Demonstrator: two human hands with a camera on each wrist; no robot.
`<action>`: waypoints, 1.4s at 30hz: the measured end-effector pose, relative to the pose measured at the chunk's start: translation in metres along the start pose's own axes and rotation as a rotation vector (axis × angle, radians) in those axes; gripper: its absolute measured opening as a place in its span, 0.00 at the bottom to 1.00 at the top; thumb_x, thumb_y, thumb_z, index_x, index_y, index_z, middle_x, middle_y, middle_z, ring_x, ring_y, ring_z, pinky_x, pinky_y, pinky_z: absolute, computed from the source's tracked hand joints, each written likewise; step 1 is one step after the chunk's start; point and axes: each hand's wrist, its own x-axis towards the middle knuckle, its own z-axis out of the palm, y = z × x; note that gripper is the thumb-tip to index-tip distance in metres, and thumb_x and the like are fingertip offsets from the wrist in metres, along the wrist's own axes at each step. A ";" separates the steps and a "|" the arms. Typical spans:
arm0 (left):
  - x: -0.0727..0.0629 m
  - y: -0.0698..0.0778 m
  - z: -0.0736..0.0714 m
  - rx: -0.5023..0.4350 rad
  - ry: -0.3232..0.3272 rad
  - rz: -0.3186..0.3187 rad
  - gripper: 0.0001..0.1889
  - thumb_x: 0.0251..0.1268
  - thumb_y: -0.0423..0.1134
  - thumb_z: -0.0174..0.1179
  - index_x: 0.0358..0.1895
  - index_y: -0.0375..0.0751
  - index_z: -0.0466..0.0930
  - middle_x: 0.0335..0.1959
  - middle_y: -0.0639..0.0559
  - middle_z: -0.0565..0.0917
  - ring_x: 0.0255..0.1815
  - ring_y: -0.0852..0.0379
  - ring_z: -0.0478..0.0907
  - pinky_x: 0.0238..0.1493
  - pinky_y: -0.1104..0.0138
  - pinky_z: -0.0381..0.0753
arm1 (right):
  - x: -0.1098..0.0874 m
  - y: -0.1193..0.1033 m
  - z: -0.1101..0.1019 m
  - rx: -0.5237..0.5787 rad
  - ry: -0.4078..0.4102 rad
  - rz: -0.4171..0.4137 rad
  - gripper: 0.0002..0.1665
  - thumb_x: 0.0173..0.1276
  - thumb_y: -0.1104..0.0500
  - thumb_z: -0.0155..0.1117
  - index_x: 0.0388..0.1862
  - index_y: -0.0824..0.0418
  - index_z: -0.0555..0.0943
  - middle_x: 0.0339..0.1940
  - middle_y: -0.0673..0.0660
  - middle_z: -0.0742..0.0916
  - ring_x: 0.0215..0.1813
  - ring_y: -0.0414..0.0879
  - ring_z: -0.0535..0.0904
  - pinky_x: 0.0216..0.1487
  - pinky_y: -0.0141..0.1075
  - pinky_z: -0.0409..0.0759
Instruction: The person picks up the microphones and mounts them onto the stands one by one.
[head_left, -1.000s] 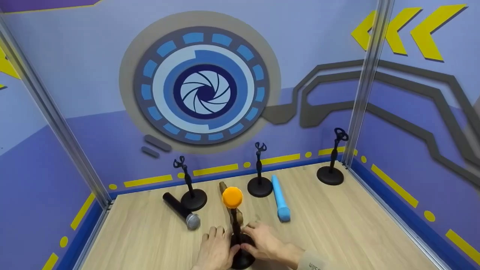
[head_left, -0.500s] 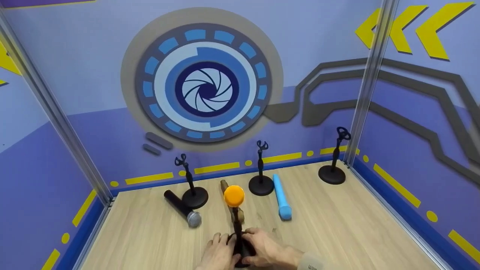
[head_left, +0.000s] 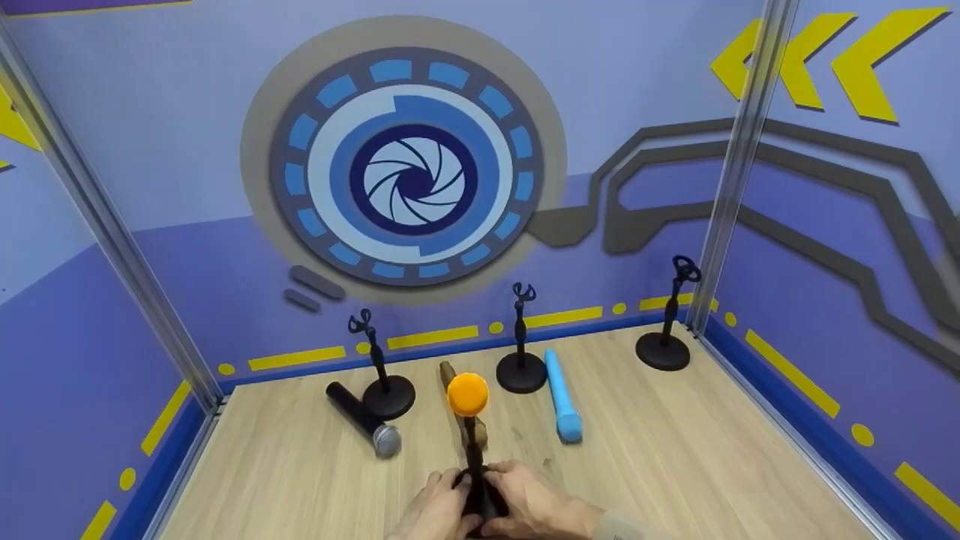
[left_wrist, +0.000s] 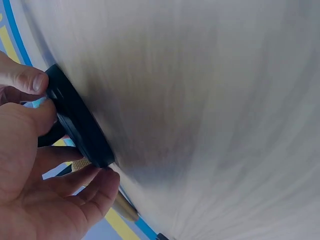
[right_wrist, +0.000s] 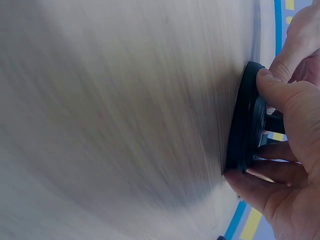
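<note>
Both hands hold the round black base of a desktop microphone stand (head_left: 474, 454) at the table's near side. A round orange top (head_left: 468, 394) crowns the upright stand; from above I cannot tell how it is fixed. My left hand (head_left: 436, 510) grips the left of the base, its thumb and fingers at opposite edges in the left wrist view, where the base (left_wrist: 80, 120) rests close to the tabletop. On the right side my right hand (head_left: 534, 501) grips it likewise, and the right wrist view shows the base (right_wrist: 245, 120) between thumb and fingers.
Behind lie a black microphone (head_left: 360, 417) with a silver head, a brown-gold microphone (head_left: 448, 373) partly hidden by the held stand, and a blue microphone (head_left: 561, 397). Three more black stands, left (head_left: 388, 397), middle (head_left: 521, 373) and right (head_left: 663, 351), line the back wall.
The thumbs and fingers have shifted slightly toward the near side around the base. The stand stays upright in nearly the same place. The other microphones and stands have not moved.
</note>
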 end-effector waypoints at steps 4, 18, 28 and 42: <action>-0.001 -0.004 0.001 -0.018 -0.036 -0.011 0.32 0.74 0.53 0.74 0.72 0.36 0.83 0.68 0.38 0.85 0.61 0.38 0.82 0.57 0.49 0.90 | 0.001 -0.002 0.003 -0.012 -0.002 -0.012 0.42 0.70 0.32 0.81 0.75 0.50 0.84 0.70 0.52 0.91 0.67 0.46 0.89 0.65 0.40 0.90; -0.010 -0.019 0.000 -0.043 -0.036 -0.026 0.33 0.71 0.50 0.76 0.71 0.33 0.84 0.68 0.36 0.85 0.62 0.37 0.83 0.59 0.48 0.89 | 0.015 -0.012 0.011 -0.059 -0.024 -0.032 0.39 0.72 0.30 0.77 0.73 0.50 0.85 0.64 0.51 0.92 0.62 0.44 0.90 0.60 0.37 0.90; -0.019 -0.032 -0.005 -0.057 -0.019 -0.062 0.33 0.70 0.49 0.77 0.70 0.30 0.84 0.69 0.35 0.84 0.63 0.36 0.81 0.58 0.47 0.89 | 0.032 -0.028 0.019 -0.134 -0.018 -0.032 0.38 0.73 0.28 0.75 0.69 0.51 0.86 0.64 0.52 0.93 0.62 0.45 0.90 0.62 0.36 0.88; -0.029 -0.061 -0.018 -0.046 -0.062 -0.146 0.31 0.71 0.46 0.78 0.70 0.30 0.84 0.71 0.33 0.83 0.62 0.34 0.80 0.59 0.44 0.87 | 0.066 -0.053 0.028 -0.113 -0.064 0.057 0.37 0.68 0.27 0.79 0.67 0.45 0.87 0.57 0.46 0.93 0.57 0.40 0.89 0.61 0.34 0.87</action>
